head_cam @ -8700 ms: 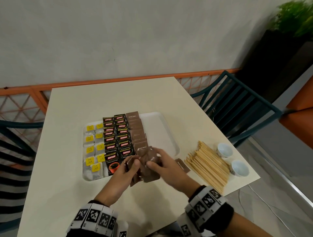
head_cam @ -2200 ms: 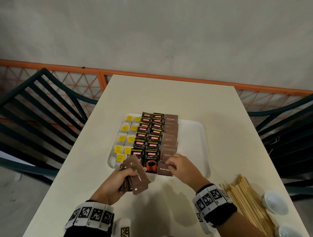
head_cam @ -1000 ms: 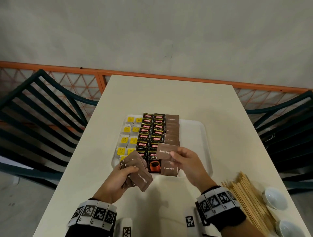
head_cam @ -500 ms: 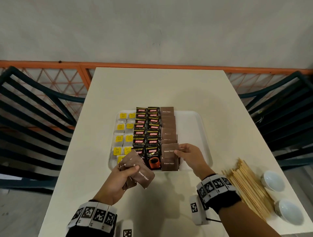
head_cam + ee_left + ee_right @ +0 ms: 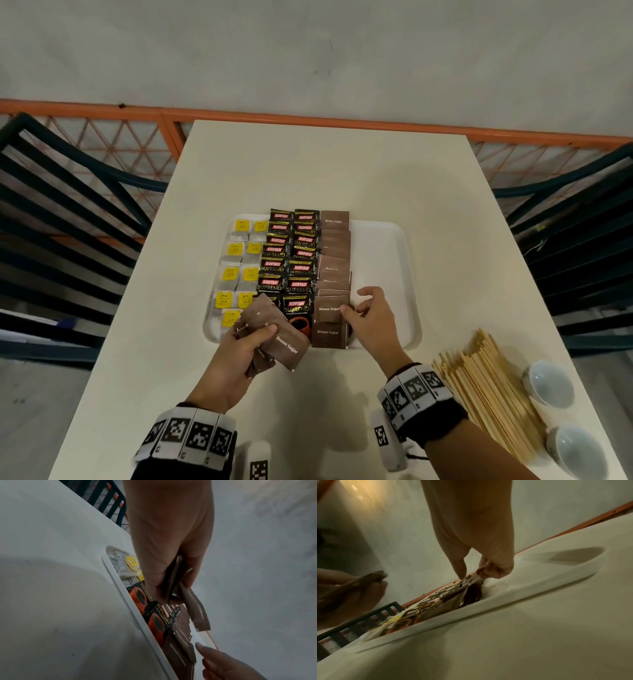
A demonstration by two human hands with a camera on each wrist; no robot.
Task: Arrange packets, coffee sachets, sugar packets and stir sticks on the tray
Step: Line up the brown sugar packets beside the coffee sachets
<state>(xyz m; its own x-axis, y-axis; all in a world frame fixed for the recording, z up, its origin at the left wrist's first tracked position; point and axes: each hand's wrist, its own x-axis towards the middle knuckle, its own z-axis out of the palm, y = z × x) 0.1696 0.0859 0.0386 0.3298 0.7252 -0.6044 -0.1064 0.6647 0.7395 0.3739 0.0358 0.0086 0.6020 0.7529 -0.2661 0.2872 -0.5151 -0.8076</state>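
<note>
A white tray (image 5: 380, 240) holds tea bags (image 5: 236, 250) with yellow tags, black coffee sachets (image 5: 287, 260) and a column of brown sugar packets (image 5: 334, 263). My left hand (image 5: 255, 334) grips a fanned stack of brown sugar packets (image 5: 277, 337) over the tray's near left edge; the left wrist view shows this stack (image 5: 175, 577) between thumb and fingers. My right hand (image 5: 356, 306) pinches one brown sugar packet (image 5: 327, 308) by its right edge, low on the near end of the column. In the right wrist view, the thumb and curled fingers (image 5: 488, 570) hold that packet's edge.
A pile of wooden stir sticks (image 5: 486, 387) lies on the table right of the tray, with two small white bowls (image 5: 548, 383) (image 5: 575, 452) beside it. The tray's right part is bare. Dark chairs (image 5: 68, 212) stand on both sides, an orange railing behind.
My right hand has brought its brown sugar packet down onto the near end of the column. The left hand keeps its stack in about the same place.
</note>
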